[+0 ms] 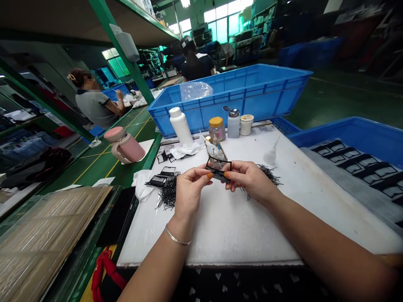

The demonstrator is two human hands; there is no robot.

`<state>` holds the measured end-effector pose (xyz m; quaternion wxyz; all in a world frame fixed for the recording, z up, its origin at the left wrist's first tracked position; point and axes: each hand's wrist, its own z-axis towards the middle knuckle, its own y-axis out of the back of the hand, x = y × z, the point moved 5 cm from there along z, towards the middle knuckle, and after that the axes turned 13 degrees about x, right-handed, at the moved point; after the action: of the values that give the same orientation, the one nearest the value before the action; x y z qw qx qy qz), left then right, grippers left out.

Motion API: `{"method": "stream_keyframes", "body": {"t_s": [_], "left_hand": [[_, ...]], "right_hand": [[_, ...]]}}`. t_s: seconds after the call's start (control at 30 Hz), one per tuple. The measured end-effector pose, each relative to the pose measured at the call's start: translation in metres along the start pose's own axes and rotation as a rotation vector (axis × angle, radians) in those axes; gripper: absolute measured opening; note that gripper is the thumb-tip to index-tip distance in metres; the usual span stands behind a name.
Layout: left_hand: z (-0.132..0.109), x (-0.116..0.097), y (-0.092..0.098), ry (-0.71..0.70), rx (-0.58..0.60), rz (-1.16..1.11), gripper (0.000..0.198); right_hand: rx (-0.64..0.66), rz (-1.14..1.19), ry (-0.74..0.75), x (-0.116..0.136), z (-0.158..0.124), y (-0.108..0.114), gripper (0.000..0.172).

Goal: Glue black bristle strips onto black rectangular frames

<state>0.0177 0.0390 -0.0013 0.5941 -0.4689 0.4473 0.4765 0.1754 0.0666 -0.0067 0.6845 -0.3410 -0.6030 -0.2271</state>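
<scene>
Above the white work board (239,235), a small black hinged case (218,167) with a frame-like raised lid is pinched between both hands. My left hand (189,184) grips its left end with thumb and fingers. At the right end, my right hand (250,179) is closed on the same case. A pile of thin black strips (168,192) lies beside my left hand, and another pile (270,174) is partly behind my right. Similar black cases (159,179) rest at the left on white cloth. Behind the held case stands a small box of bottles (217,152).
A white bottle (181,126), a jar with a yellow lid (216,128), a pump bottle (233,123) and a white tub (246,125) line the back. Behind them is a blue crate (252,98). Another blue crate (352,134) holds rows of black cases. A pink flask (126,146) stands left.
</scene>
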Motion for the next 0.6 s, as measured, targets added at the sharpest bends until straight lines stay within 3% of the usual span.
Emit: {"method": "stream_keyframes", "body": {"t_s": [0.17, 0.3, 0.43, 0.6], "left_hand": [[-0.003, -0.004, -0.001, -0.064, 0.000, 0.107, 0.007], [-0.004, -0.011, 0.010, -0.180, -0.109, 0.219, 0.005], [-0.004, -0.009, 0.023, -0.139, -0.179, 0.225, 0.011], [-0.005, -0.011, 0.020, -0.132, -0.134, 0.231, 0.013]], "right_hand": [[0.020, 0.034, -0.018, -0.003, 0.001, -0.002, 0.027], [-0.036, 0.010, -0.013, -0.001, 0.001, 0.000, 0.028], [-0.063, -0.032, -0.023, 0.000, 0.000, 0.001, 0.028], [-0.052, -0.063, -0.031, 0.003, -0.001, -0.002, 0.027]]}}
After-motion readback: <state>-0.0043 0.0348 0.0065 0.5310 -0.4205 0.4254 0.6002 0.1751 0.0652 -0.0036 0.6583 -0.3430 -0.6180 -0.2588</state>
